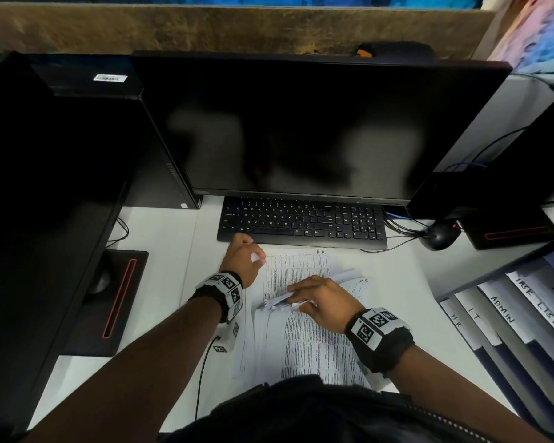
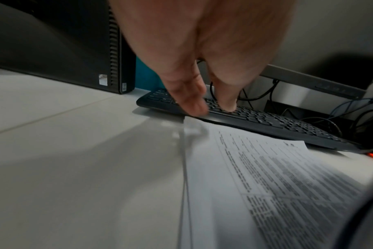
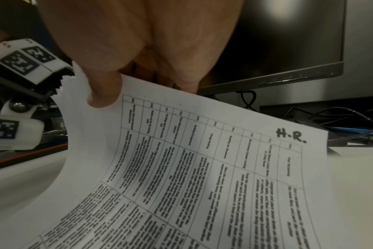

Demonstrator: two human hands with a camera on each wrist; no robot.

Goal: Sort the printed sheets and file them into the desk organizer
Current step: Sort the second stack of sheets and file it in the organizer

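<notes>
On the white desk (image 1: 160, 238), between us and the keyboard (image 1: 301, 222), we list:

- Printed sheets (image 1: 304, 343): a loose stack lying flat, tables of text face up, some marked "H.R." at a far corner.
- Our right hand (image 1: 323, 298): over the middle of the stack, thumb (image 3: 104, 94) on top and fingers beneath, pinching the far edge of one "H.R." sheet (image 3: 202, 168) and curling it up off the stack.
- Our left hand (image 1: 242, 259): at the stack's far-left corner, just in front of the keyboard, fingers (image 2: 187, 97) loosely extended downward toward the corner, gripping nothing; we cannot tell whether the fingertips touch paper.
- Desk organizer (image 1: 506, 318): to our right, well apart from both hands, with slanted dividers labelled HR, IT, ADMIN, TASK LIST.
- Dark monitor (image 1: 317, 129) behind the keyboard; a black computer tower (image 2: 74, 43) to the left.
</notes>
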